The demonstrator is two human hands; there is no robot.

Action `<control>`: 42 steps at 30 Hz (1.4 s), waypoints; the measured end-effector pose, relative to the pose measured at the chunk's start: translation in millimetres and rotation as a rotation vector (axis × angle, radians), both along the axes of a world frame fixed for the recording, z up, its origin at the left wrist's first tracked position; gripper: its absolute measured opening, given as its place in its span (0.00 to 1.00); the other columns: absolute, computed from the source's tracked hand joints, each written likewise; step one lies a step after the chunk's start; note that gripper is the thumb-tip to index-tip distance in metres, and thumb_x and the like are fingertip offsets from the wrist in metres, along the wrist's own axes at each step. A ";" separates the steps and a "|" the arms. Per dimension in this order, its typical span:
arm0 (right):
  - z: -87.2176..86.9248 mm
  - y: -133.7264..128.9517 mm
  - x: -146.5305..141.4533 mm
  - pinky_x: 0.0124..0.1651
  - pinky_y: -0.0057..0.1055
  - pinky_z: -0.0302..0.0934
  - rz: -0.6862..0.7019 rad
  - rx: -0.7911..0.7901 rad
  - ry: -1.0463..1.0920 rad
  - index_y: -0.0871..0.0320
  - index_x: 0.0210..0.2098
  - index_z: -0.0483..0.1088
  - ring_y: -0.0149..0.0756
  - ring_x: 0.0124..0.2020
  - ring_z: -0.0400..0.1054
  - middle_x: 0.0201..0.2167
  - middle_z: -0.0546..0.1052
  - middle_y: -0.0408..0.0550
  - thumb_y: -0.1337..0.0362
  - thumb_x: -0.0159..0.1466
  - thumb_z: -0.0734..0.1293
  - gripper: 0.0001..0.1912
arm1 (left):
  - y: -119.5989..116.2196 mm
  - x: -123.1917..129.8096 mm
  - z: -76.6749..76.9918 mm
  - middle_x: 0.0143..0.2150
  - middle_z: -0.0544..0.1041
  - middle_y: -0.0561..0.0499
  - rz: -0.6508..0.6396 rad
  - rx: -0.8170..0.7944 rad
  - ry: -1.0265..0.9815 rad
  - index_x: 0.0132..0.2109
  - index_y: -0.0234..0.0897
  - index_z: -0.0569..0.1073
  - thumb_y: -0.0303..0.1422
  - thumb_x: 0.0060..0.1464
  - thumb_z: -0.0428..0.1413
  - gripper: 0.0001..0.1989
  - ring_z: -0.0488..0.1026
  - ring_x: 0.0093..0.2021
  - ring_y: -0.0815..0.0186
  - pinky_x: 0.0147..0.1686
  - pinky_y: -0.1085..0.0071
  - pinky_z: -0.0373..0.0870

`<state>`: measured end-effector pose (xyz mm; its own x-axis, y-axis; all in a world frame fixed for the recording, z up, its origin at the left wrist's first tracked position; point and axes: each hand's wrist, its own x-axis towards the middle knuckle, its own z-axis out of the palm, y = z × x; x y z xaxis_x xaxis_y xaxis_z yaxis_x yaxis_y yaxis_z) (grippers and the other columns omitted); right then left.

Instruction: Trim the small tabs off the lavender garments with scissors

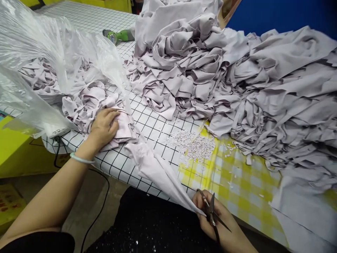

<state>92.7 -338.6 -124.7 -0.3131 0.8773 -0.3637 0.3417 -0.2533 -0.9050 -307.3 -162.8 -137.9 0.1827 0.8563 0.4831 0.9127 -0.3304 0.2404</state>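
My left hand (105, 127) lies with its fingers apart on a bunch of pale pinkish-grey fabric (91, 102) at the left of the table. In my right hand (210, 214), near the table's front edge, are dark scissors (212, 211) with their blades apart. The same hand pinches the pointed end of a long fabric piece (163, 172), which stretches diagonally back toward my left hand. Clear plastic sheeting (58, 52) partly covers the fabric on the left.
Large heaps of the same fabric (189, 63) fill the back and right. Small fabric snippets (197, 146) lie mid-table. A green tool (119, 36) rests at the back. A power strip (56, 130) with a black cable (106, 196) is at the left edge.
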 end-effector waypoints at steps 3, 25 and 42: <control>-0.8 -3.5 4.9 0.29 0.25 0.59 -0.051 0.002 -0.047 0.54 0.30 0.60 0.30 0.26 0.59 0.27 0.63 0.39 0.67 0.57 0.66 0.08 | -6.3 23.7 9.6 0.51 0.73 0.40 -0.007 0.134 0.039 0.49 0.38 0.74 0.23 0.54 0.54 0.16 0.69 0.54 0.49 0.53 0.49 0.66; 7.3 109.2 -71.0 0.39 0.32 0.62 -0.162 0.283 0.205 0.55 0.30 0.70 0.34 0.33 0.68 0.29 0.72 0.40 0.68 0.55 0.69 0.04 | -61.4 122.2 79.3 0.28 0.69 0.54 -0.431 -0.789 -0.553 0.36 0.37 0.66 0.31 0.57 0.55 0.04 0.63 0.25 0.70 0.26 0.72 0.60; 5.8 103.1 -40.4 0.41 0.35 0.62 -0.186 0.644 0.219 0.52 0.34 0.66 0.37 0.36 0.68 0.32 0.70 0.42 0.73 0.57 0.68 0.11 | -74.2 152.5 49.3 0.28 0.75 0.49 -0.535 -1.760 -1.377 0.43 0.30 0.79 0.38 0.62 0.58 0.13 0.62 0.22 0.75 0.22 0.77 0.55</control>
